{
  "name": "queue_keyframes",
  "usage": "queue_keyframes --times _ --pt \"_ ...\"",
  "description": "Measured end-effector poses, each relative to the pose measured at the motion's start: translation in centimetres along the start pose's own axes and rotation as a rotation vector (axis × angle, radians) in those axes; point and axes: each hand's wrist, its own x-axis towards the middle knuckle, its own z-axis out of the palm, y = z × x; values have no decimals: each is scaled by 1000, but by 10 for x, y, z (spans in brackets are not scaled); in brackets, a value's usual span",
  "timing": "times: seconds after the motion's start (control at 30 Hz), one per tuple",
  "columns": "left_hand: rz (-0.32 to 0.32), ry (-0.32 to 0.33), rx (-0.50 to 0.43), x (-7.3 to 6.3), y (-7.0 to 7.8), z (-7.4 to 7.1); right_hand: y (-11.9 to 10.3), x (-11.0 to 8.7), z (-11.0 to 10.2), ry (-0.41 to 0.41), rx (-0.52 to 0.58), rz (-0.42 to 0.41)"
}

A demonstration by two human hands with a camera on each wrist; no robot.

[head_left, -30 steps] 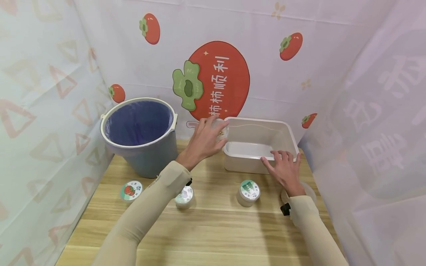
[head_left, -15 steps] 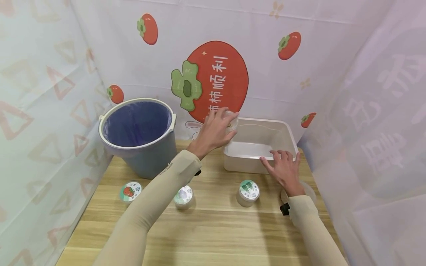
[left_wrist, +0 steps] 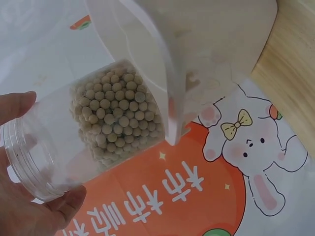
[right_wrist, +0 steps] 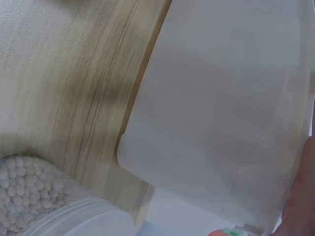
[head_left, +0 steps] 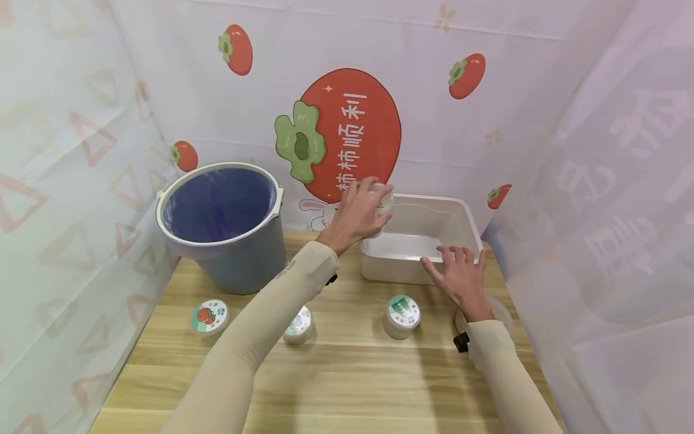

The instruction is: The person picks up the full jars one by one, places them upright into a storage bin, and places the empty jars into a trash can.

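head: left hand (head_left: 355,215) grips clear jar (head_left: 384,204) at left end of white bin (head_left: 394,270); right hand (head_left: 461,278), fingers spread, hooked over near rim.
left wrist: fingers wrapped round jar's ridged end, beige balls (left_wrist: 118,113) at other.
right wrist: sliver of hand by bin, can't tell fingers; second jar (right_wrist: 29,194) on table (right_wrist: 64,93).

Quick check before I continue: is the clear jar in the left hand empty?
No, the left wrist view shows beige balls inside the clear jar that the left hand holds.
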Motion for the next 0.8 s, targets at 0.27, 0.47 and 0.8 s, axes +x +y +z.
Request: queue_keyframes --times 0.27,0.47,0.8 --pt "-37 -54 -20 10 3 12 1 0 1 -8 -3 5" --pt "-52 -78 -13 14 6 20 1 0 -1 -28 -11 13" --pt "-16 -86 -3 24 13 27 0 0 0 -34 -23 14"
